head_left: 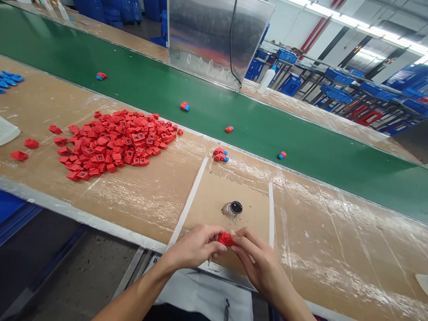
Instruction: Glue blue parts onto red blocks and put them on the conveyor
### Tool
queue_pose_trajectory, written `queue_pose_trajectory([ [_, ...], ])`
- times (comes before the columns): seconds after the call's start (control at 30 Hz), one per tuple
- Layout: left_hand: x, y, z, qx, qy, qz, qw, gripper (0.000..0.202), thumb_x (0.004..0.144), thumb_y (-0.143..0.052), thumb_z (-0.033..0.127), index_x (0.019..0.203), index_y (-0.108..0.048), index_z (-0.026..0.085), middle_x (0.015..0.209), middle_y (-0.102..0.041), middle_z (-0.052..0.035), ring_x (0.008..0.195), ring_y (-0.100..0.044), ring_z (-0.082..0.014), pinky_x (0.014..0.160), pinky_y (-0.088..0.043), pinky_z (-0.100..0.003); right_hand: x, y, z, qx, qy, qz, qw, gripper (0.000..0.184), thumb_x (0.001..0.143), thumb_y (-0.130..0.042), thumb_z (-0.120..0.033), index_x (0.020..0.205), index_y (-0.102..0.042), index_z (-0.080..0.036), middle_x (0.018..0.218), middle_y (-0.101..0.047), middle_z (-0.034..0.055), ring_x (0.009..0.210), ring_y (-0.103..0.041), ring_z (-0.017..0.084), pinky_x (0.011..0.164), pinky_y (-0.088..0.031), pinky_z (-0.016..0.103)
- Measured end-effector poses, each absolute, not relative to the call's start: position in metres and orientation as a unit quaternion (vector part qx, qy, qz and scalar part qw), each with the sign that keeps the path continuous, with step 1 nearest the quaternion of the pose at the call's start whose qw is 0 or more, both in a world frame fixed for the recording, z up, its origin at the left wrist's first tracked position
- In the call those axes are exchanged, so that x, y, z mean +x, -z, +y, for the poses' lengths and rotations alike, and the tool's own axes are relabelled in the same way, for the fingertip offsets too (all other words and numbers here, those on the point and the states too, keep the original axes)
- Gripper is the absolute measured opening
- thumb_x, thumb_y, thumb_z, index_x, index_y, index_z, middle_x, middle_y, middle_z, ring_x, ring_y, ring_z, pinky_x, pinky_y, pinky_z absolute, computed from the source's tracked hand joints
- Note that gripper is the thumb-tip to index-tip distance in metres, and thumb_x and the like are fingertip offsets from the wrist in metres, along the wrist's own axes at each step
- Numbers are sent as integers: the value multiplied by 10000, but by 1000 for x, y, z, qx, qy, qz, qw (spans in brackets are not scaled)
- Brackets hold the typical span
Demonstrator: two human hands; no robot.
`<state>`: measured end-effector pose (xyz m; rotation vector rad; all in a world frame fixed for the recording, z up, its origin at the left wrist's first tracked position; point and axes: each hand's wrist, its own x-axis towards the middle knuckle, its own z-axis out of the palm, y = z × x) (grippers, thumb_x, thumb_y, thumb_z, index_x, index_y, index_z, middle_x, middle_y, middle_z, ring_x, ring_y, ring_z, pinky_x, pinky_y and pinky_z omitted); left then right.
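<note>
Between the fingertips of both hands is a small red plastic piece point(226, 239), above the front edge of a taped cardboard sheet point(203, 196). My left hand point(199, 245) pinches its left side and my right hand point(256, 254) its right side; the fingers cover part of it. Just beyond them a small clear jar with a black top point(236, 207) stands on the cardboard, dark specks around it. At the sheet's far edge lies a little cluster of red and blue pieces point(220, 154). A large heap of red pieces point(117, 145) spreads to the left.
A green conveyor belt point(143, 80) crosses behind the bench, with several red-and-blue pieces point(184, 106) spaced along it. Blue pieces point(10, 80) lie at the far left. Past the belt stand a metal panel point(214, 40) and a white squeeze bottle point(266, 80).
</note>
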<state>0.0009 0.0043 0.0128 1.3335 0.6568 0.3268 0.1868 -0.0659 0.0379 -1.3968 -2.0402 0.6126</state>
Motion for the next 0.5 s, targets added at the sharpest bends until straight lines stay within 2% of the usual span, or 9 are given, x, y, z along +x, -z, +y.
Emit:
queue_pose_trajectory([
  [0.17,0,-9,5,593,-150,283,739,109,851,-529,225,865,-613,157,653,-491,35,597,-452,-106,550,-362,-213,187,-39,-64,-523,-202,-787,257,235,999,-406,-163,1106,-612,-198,892,-585,76,738,-587,163,651,-505,256],
  [0.33,2,-5,5,560,-145,292,762,145,841,-558,251,916,-620,143,644,-486,39,571,-450,-94,523,-359,-205,188,-38,-59,-513,-236,-770,298,216,998,-412,-175,1051,-619,-209,912,-609,74,779,-616,174,683,-515,264],
  [0.43,3,-5,9,534,-135,293,781,228,810,-624,275,992,-629,138,674,-524,30,573,-466,-88,511,-365,-196,184,-35,-57,-516,-258,-741,343,191,997,-441,-206,1035,-628,-212,951,-654,76,867,-649,192,750,-535,281],
  [0.5,-1,-6,15,511,-121,275,805,422,734,-693,212,1142,-598,172,741,-580,21,584,-488,-83,508,-370,-185,186,-34,-64,-534,-258,-709,380,176,992,-466,-237,1013,-639,-211,973,-679,83,906,-664,211,761,-553,294],
])
